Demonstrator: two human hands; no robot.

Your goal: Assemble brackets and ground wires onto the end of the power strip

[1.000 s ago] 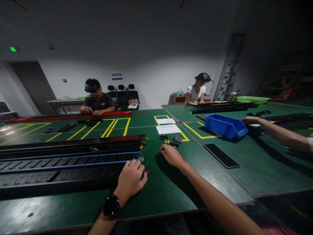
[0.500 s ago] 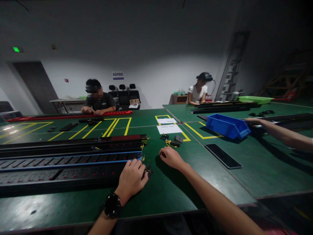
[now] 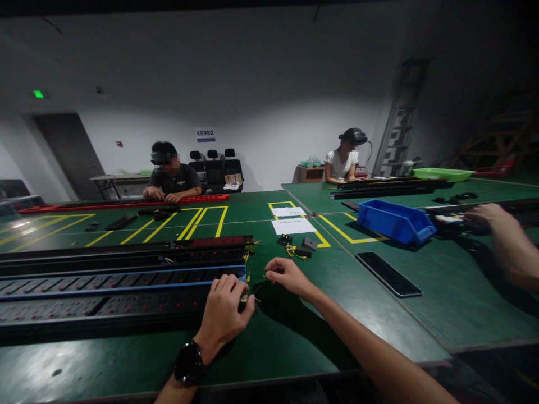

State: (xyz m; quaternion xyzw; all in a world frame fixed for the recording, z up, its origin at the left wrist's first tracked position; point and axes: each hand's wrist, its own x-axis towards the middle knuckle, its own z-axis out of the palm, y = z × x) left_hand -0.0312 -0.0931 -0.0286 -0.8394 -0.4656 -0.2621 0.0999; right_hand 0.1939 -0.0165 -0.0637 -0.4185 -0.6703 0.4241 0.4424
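My left hand point(image 3: 226, 307) is closed over the right end of the nearest long black power strip point(image 3: 138, 304), which has rows of sockets and red dots. Short wires and a small dark part point(image 3: 248, 303) show beside its thumb, partly hidden. Just to the right, my right hand point(image 3: 288, 276) hovers over the green table with thumb and forefinger pinched; a tiny thing at the tips is too small to name. Behind it lies a little cluster of black parts with yellow wires point(image 3: 297, 247). A blue-edged strip point(image 3: 126, 280) lies alongside the nearest one.
To the right are a phone point(image 3: 388, 274) and a blue bin point(image 3: 393, 221). A co-worker's hand point(image 3: 492, 216) is at the far right among dark parts. White paper labels point(image 3: 293, 225) and yellow tape lie mid-table. Two people sit across the table, with a red strip point(image 3: 202, 198) before one.
My right hand has lifted slightly, its fingertips reaching left towards the strip's end in a pinch. My left hand stays at the strip's end. The co-worker's hand at right has shifted rightwards.
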